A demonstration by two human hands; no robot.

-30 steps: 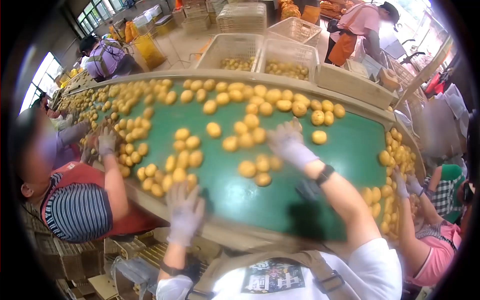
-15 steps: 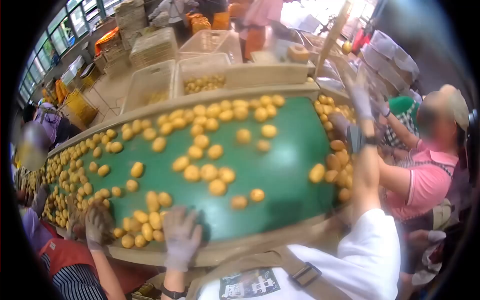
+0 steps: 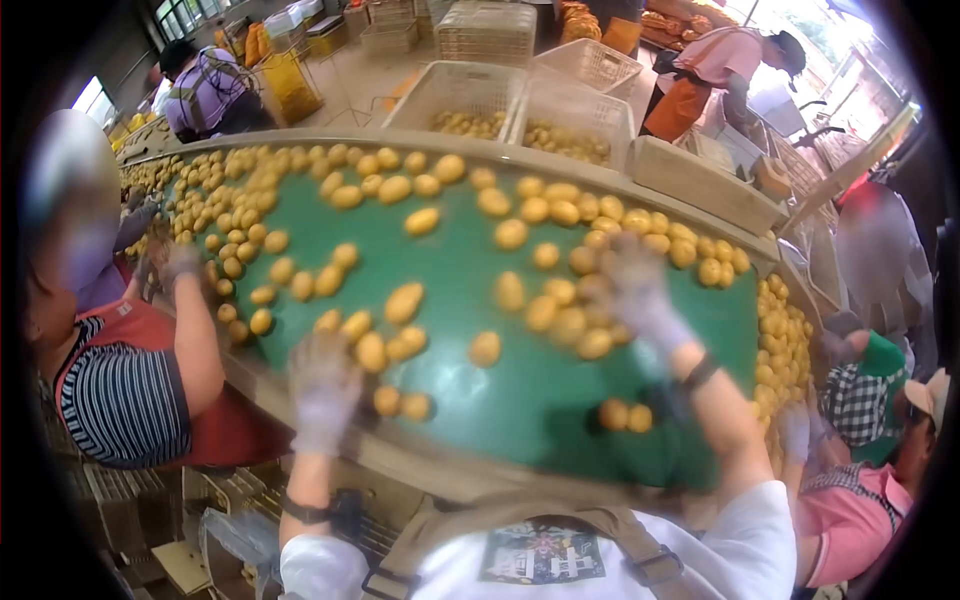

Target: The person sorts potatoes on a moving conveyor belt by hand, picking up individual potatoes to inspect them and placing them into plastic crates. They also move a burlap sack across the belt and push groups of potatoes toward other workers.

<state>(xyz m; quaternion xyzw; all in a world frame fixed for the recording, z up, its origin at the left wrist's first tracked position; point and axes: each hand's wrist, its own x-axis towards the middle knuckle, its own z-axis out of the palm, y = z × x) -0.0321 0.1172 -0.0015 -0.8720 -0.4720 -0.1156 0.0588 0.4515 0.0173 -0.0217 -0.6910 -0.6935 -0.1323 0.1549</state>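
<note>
Presently, centre-right potatoes [image 3: 541,313] are lying just left of right hand [image 3: 637,286], the nearer | left hand [image 3: 326,382] is showing lower left | both blurring, grip not discernible

Green work surface [image 3: 510,410], flat and slightly glossy, bordered by a tan rim [image 3: 410,455]. Directly on it lie rounded yellow potatoes [image 3: 485,348]: crowded at the far left, banded along the far edge, loosely clustered centrally, and in two pairs nearer the front.
</note>
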